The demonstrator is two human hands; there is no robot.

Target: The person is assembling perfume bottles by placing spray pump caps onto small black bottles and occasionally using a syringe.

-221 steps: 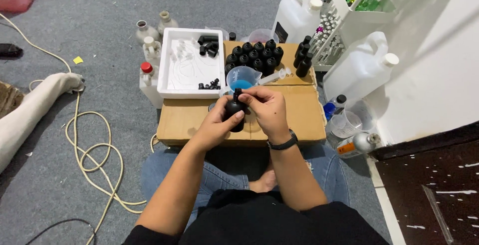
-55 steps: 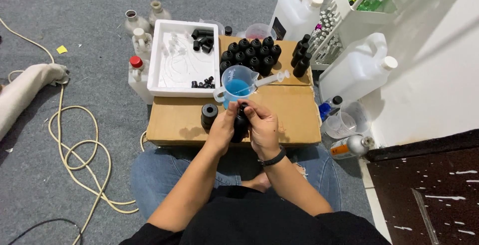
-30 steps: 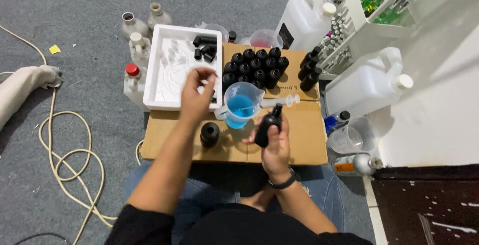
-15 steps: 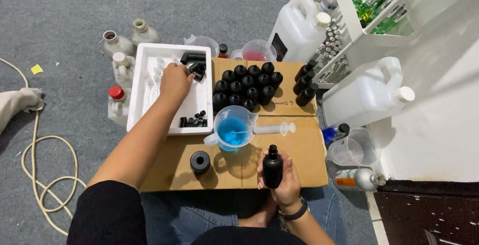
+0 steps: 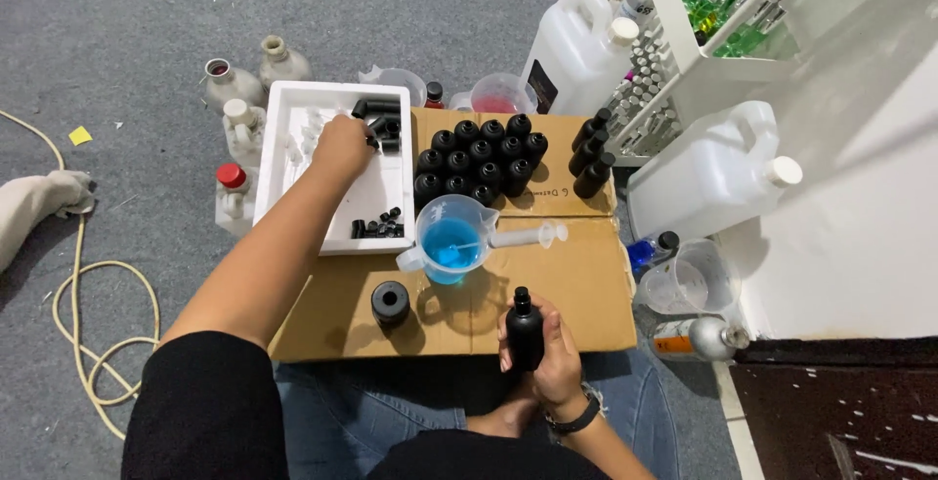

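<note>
A black bottle (image 5: 525, 332) stands upright near the front edge of a cardboard box (image 5: 586, 285), clasped by the right hand (image 5: 552, 355), fingers wrapped round its body, its uncapped neck free above them; the left hand (image 5: 341, 146) is stretched out into a white foam tray (image 5: 281, 166), knuckles curled over small black caps (image 5: 379, 128) at the tray's far end; whether it grips one I cannot tell; more caps (image 5: 377, 228) lie at the tray's near edge. Just beyond the bottle sits a clear jug (image 5: 450, 239) of blue liquid, with a syringe (image 5: 529, 237) lying beside it; a squat black jar (image 5: 390, 302) stands to the left of the bottle; a block of capped black bottles (image 5: 479, 156) fills the far part of the box; white jerrycans (image 5: 711, 169) stand to the right on the grey carpet (image 5: 137, 41).
</note>
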